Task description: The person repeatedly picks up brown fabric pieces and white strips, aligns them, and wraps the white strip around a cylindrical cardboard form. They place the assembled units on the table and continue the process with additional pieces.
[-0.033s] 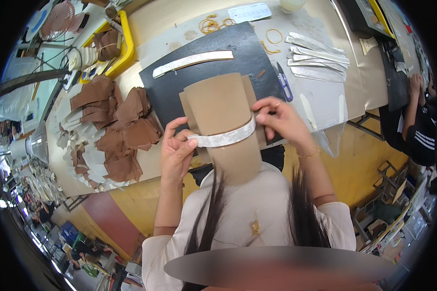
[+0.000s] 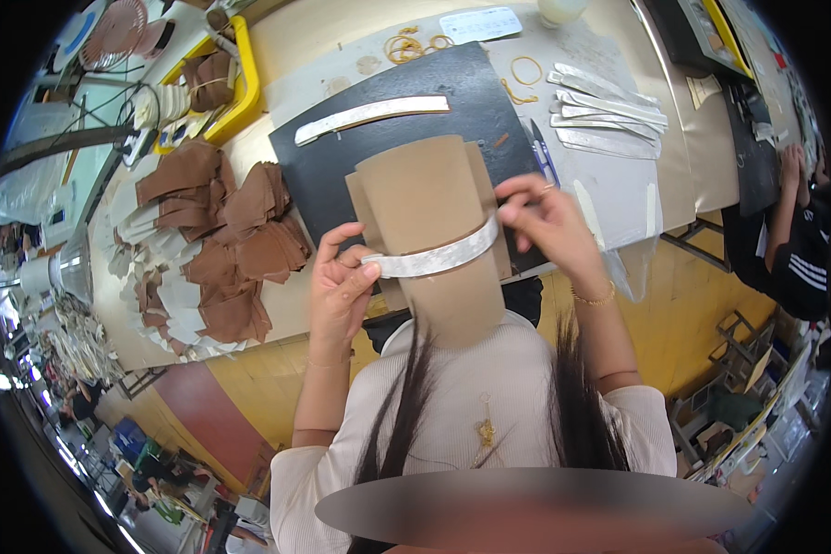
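Observation:
My left hand (image 2: 343,288) is closed, pinching the left end of a narrow curved strip (image 2: 439,261), white on its upper face with a brown edge. At the strip's right end is my right hand (image 2: 547,220), its thumb and forefinger bent in toward it; the exact contact is hard to make out. Under the strip lie tan panels (image 2: 425,189), a wide one over narrower pieces showing at both sides. They reach from a black mat (image 2: 342,189) over the table edge toward my body. A similar white-faced strip (image 2: 374,120) rests farther back on the mat.
Stacks of brown pieces (image 2: 240,208) spread at the left, below a yellow tray (image 2: 246,83). To the right lie blue-handled thread snips (image 2: 543,152) and several white strips (image 2: 609,115). Rubber bands (image 2: 406,44) sit behind the mat. Another person's arm (image 2: 785,203) shows far right.
My right hand has shifted slightly right and away from me. The strip's right end reaches a little farther right; my left hand keeps its pinch.

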`<state>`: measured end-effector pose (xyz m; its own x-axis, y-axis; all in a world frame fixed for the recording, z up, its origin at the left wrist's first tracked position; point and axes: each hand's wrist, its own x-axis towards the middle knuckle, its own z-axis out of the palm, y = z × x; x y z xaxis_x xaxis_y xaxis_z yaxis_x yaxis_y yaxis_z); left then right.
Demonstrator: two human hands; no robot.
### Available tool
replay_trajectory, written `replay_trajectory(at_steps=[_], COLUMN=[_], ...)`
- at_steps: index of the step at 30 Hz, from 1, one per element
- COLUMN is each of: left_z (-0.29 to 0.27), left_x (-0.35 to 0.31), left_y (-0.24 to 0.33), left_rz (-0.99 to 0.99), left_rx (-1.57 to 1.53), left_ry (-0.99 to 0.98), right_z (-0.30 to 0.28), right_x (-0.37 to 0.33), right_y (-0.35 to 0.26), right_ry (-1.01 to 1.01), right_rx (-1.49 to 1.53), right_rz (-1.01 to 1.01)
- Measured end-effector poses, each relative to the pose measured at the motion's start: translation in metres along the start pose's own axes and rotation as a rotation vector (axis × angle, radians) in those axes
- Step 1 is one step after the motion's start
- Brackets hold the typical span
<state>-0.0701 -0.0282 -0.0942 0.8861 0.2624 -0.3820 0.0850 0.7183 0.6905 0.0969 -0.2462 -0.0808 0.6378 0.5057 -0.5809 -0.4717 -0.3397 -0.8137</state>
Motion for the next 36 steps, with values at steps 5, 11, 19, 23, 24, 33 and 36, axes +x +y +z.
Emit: replay_trajectory(at_steps=[5,11,19,23,24,33,36], left_z=[0.01,0.006,-0.006,-0.006,-0.006,-0.007,-0.004], left_x=[-0.007,-0.004,0.005,0.005,0.005,0.005,0.005], left_y=[-0.002,-0.005,-0.017,-0.017,-0.017,-0.018,-0.013], left_rz=[0.07,0.141,0.081,0.067,0.062,0.066,0.053], left_rx=[0.013,-0.023,-0.06,-0.048,-0.048,-0.041,-0.034], left_ry=[0.05,0.001,-0.022,-0.002,0.004,0.001,-0.022], right_z=[0.034,0.089,0.046,0.05,0.05,0.053,0.043], right_x=[-0.033,-0.043,-0.03,-0.028,-0.028,-0.023,-0.02], right_y=[-0.043,-0.03,0.008,0.03,0.033,0.053,0.053], right_ry=[0.065,-0.279,-0.236,-0.163,-0.147,-0.09,-0.157], right_rx=[-0.913,-1.121,-0.727,-0.45,-0.397,-0.071,0.02], right_rz=[-1.065,-1.055,-1.111,-0.981,-0.961,-0.677,-0.532])
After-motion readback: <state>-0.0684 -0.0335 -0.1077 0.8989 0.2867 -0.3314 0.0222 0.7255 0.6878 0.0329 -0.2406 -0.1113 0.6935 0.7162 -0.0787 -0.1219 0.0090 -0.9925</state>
